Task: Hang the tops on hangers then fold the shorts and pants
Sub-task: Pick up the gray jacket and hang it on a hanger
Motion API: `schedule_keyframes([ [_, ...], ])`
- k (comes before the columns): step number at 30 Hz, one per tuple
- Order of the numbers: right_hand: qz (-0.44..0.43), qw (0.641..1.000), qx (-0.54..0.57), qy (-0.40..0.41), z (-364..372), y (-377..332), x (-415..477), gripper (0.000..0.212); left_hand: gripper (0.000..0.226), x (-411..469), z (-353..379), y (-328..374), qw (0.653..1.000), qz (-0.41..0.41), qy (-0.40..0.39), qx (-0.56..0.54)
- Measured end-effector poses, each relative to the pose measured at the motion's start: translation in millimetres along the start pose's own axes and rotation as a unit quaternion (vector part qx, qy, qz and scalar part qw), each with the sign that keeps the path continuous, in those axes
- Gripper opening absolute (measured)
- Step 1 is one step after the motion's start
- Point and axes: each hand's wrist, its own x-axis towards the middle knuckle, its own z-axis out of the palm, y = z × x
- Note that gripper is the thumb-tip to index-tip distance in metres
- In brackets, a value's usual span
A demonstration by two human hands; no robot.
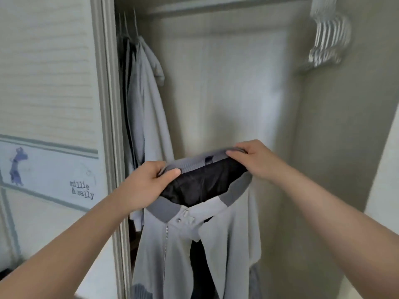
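Before the open closet, the grey jacket (228, 238) hangs by its ribbed collar, pinched between the left grip (149, 182) and right grip (252, 160), with hung grey clothes (143, 108) just beside it at the left end of the rail (216, 10) and white hangers (328, 39) bunched at the right end.

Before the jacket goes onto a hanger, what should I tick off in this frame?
1. Left hand grip on the jacket collar: ok.
2. Right hand grip on the collar: ok.
3. Collar held spread open: ok.
4. Hanger inside the jacket: not ok, none seen.
5. Spare hangers on the rail, upper right: ok.
6. Free rail between them and the hung clothes: ok.
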Motion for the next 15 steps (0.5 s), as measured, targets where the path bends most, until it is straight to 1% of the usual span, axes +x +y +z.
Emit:
schedule_keyframes([
  [5,0.037,0.998,-0.027,0.05,-42.5,-18.7,73.8,0.039,0.043,97.6,-25.0,20.4,0.995,0.04,0.093,-0.014],
  [7,0.049,0.996,-0.027,0.062,-64.7,-25.0,97.5,0.036,0.044,136.1,-33.6,33.9,0.992,0.06,0.107,-0.031],
  [10,0.058,0.994,-0.059,0.074,-98.0,-34.8,128.2,0.035,0.045,186.7,-46.0,60.3,0.987,0.097,0.124,-0.033],
  [13,0.065,0.988,-0.116,0.083,-130.6,-44.4,155.8,0.028,0.044,231.1,-55.2,93.3,0.981,0.131,0.145,0.001],
  [15,0.068,0.973,-0.202,0.093,-152.4,-51.7,172.2,0.025,0.043,259.6,-59.3,118.9,0.976,0.155,0.152,0.029],
])
